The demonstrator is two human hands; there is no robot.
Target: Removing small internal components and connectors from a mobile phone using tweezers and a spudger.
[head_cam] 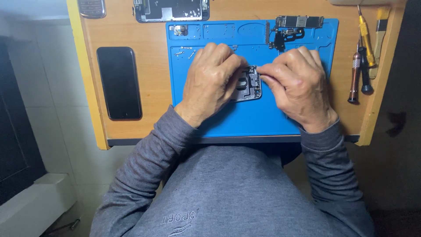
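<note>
An opened phone body (248,83), grey with dark parts inside, lies on the blue work mat (250,116). My left hand (210,79) covers its left side and grips it, fingers curled over the top edge. My right hand (296,83) comes in from the right, fingertips pinched together at the body's upper right corner; whether a small part sits between them I cannot tell. Much of the phone body is hidden under both hands.
A black phone (119,82) lies face up on the wooden table (153,66) at the left. At the mat's far edge sit a circuit board (299,21), a flex cable part (285,37) and small screws (186,52). Screwdrivers (360,66) lie at the right; an open phone frame (172,9) at top.
</note>
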